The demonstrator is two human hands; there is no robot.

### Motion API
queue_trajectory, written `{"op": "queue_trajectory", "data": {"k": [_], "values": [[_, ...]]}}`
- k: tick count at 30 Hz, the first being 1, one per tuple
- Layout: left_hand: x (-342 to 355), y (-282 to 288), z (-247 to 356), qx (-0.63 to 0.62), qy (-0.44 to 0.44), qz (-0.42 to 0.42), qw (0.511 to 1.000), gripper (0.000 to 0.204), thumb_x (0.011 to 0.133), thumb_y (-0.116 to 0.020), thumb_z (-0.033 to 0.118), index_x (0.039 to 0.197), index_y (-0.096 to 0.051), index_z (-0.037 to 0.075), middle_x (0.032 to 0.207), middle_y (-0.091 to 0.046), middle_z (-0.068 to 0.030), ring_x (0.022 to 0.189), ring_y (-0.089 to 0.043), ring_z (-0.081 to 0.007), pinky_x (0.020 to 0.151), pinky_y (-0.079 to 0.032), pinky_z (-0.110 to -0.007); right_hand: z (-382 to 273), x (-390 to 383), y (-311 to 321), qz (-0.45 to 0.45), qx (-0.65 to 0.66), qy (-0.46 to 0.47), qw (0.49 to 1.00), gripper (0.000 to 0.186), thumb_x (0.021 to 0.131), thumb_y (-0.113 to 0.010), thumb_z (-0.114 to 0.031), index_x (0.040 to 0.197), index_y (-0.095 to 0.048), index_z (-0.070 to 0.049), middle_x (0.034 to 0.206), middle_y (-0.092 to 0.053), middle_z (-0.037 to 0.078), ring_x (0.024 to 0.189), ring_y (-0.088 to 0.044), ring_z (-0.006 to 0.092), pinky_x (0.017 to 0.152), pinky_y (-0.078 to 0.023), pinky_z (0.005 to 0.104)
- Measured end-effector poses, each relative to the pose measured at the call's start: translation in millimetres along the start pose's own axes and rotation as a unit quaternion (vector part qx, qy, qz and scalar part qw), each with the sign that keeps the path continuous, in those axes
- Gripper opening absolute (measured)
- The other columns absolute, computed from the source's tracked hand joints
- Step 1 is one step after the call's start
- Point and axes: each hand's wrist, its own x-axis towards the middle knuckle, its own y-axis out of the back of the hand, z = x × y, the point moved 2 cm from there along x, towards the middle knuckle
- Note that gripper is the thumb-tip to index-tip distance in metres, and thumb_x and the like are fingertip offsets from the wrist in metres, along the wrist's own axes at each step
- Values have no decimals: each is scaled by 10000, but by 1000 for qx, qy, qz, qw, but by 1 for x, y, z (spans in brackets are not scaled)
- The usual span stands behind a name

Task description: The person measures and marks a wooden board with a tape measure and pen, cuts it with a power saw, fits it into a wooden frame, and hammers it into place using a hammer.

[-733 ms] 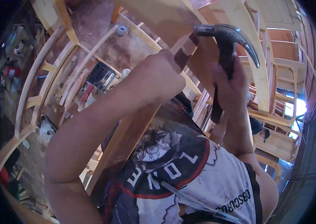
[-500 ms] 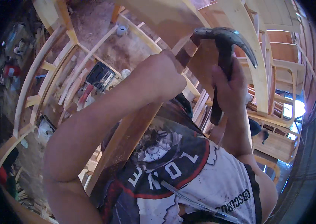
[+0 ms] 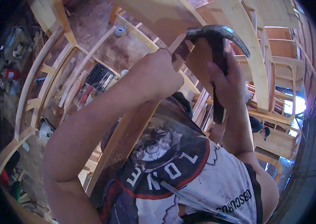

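My left hand (image 3: pixel 163 72) is closed around a long wooden board (image 3: pixel 126 138) that slants from my torso up to beside a wide wood panel (image 3: pixel 158 15). My right hand (image 3: pixel 225 82) grips the dark handle of a claw hammer (image 3: pixel 217 37), head uppermost and curved claw to the right. The hammer's striking face is at the board's upper end, just above my left knuckles; I cannot tell if it touches. The part of the board under my left fist is hidden.
Curved wooden frames (image 3: pixel 29 86) stand at left, more framing (image 3: pixel 262 89) at right. Below lie an open black case (image 3: pixel 96 74), a red object (image 3: pixel 10 74) and a white container (image 3: pixel 120 30). Farther right a person (image 3: pixel 257 127) in dark clothing is partly visible.
My right hand and the hammer have shifted left and slightly up, toward the board's top. My left hand has moved slightly up and left, still gripping the board.
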Motion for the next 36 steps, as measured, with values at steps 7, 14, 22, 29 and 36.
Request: {"op": "queue_trajectory", "data": {"k": [7, 14, 22, 29, 36], "values": [[3, 2, 1, -26, -12, -16, 999, 527, 732, -648, 259, 1070, -569, -138, 998, -660, -302, 970, -668, -403, 877, -518, -428, 3, -2, -2, 38, 34, 13, 999, 274, 918, -630, -130, 1160, -555, -25, 719, -548, -13, 601, -515, 64, 544, -434, 242], [0, 3, 3, 0, -25, 0, 1000, 534, 753, -655, 283, 1080, -574, -131, 1020, -660, -304, 982, -671, -395, 884, -520, -428, -10, -15, 7, 97, 83, -56, 990, 256, 923, -616, -131, 1151, -558, -31, 742, -573, 1, 609, -531, 69, 557, -447, 235], [-2, 6, 7, -29, -11, -18, 999, 515, 758, -664, 261, 1092, -579, -122, 1015, -662, -300, 983, -673, -384, 888, -519, -419, 4, -11, 5, 59, 32, -47, 997, 260, 902, -648, -150, 1108, -578, -7, 796, -594, 47, 711, -562, 140, 643, -467, 288], [3, 6, 5, -15, -20, -50, 998, 520, 751, -650, 244, 1079, -565, -150, 993, -660, -310, 984, -671, -398, 884, -517, -430, -13, -51, 39, -19, 321, -220, 921, 360, 897, -613, -225, 1129, -549, 44, 715, -568, 67, 462, -517, 111, 413, -411, 217], [5, 6, 9, 40, -9, -15, 999, 513, 757, -635, 252, 1072, -559, -146, 1013, -651, -315, 965, -669, -408, 877, -517, -432, -15, -49, 37, -53, 301, -206, 929, 410, 891, -631, -281, 1133, -552, 41, 718, -565, 60, 478, -531, 115, 433, -424, 223]]}}
